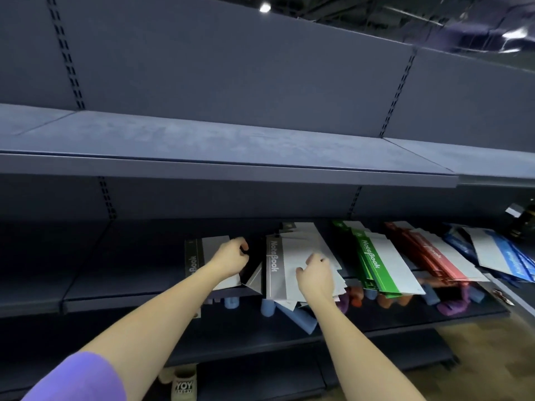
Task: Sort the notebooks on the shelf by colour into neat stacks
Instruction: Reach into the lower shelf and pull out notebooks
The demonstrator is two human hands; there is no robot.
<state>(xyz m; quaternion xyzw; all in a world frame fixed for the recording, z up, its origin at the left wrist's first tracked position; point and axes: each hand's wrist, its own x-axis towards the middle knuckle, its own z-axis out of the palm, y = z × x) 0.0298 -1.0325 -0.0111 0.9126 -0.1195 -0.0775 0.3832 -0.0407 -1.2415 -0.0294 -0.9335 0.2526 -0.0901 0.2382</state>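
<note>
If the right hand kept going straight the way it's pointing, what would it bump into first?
The right hand already rests on the grey notebooks. Straight on, it would probably slide over them to the shelf's back panel, though depth is hard to judge.

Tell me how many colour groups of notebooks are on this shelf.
5, left to right: black notebooks under the left hand, grey notebooks under the right hand, then green notebooks, red notebooks and blue notebooks. Single books within each pile are partly hidden.
</note>
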